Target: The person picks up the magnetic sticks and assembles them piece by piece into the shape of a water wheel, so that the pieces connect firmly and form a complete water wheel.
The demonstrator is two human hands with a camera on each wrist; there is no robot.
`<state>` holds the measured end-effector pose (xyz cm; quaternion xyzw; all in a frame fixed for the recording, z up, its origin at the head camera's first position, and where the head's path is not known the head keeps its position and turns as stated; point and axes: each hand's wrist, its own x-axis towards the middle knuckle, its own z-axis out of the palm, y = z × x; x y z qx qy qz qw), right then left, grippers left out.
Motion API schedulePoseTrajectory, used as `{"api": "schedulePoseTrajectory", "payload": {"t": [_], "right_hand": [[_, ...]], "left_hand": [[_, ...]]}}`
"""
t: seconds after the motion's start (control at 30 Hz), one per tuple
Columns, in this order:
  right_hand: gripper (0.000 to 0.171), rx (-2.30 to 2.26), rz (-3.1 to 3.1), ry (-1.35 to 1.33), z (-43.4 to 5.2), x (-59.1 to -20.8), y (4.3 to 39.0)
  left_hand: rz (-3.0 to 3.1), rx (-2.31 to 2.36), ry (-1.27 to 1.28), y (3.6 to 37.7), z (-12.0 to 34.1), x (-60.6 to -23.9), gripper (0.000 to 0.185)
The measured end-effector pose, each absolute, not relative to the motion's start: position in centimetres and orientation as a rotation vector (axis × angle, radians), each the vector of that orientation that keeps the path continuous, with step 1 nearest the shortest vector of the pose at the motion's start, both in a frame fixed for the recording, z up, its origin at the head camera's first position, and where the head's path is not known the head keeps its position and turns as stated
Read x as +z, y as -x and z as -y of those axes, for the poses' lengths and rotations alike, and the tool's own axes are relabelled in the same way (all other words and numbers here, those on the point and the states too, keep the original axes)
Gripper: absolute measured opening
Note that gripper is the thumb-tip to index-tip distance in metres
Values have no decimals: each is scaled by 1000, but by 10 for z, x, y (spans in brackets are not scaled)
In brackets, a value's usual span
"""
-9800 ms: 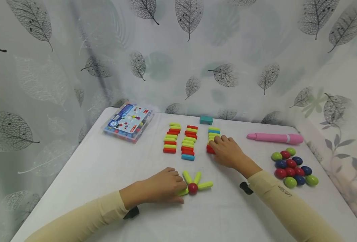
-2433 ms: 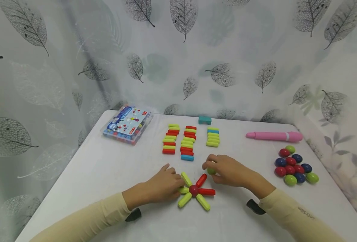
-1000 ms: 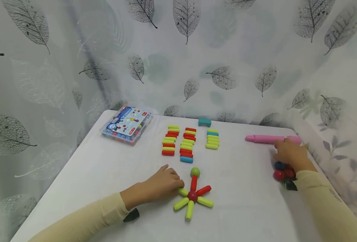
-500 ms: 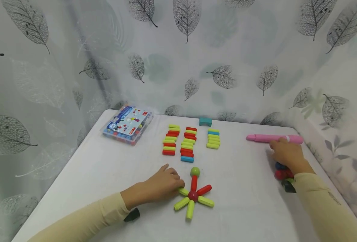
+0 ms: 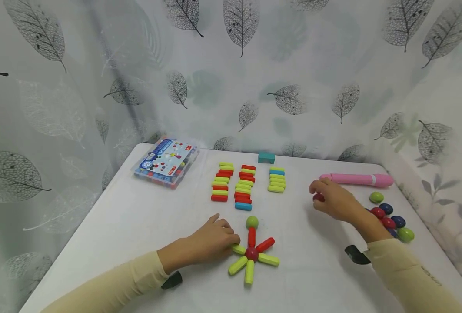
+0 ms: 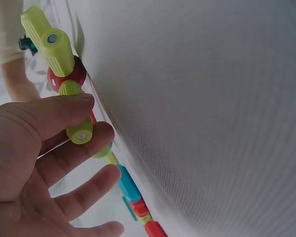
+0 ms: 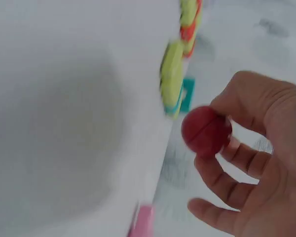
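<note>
The right hand pinches a glossy dark red ball between thumb and fingertips above the white table, between the rows of coloured sticks and the pile of red, blue and green balls. The left hand lies on the table with relaxed, nearly straight fingers touching a lime-green stick of the star-shaped figure of sticks around a red ball. A pink pen lies just beyond the right hand.

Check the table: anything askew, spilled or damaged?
Nothing stands out. The stick rows lie neat, the ball pile sits together, the star figure is intact under the left hand, and the right hand pinches a red ball.
</note>
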<state>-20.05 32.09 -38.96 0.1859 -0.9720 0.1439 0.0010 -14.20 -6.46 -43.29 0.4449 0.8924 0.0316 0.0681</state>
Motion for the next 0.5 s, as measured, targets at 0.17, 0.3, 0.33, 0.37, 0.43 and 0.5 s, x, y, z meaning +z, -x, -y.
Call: {"api": "schedulePoseTrajectory", "payload": {"t": [0.17,0.3,0.33,0.37,0.43,0.5], "right_hand": [[26,961,3089,-697,-284,-402,185],[29,1145,3146,-771,-259,-414,175],[29,1175,3155,-796,-254,-417,172],[29,1195,3162,-820,-249,-419,169],[29,1219,3164,-870,-243,-422,165],[27,1222,3161,-908,-238,-422,161]], "left_hand": [[-2689,90,-1352,139,65,-430,32],[-2678,105,-1349,138,65,-430,32],[-2674,108,-1348,138,65,-431,32],[-2670,112,-1348,137,65,-432,32],[-2665,113,-1354,137,65,-433,32],[-2662,114,-1359,138,65,-433,32]]}}
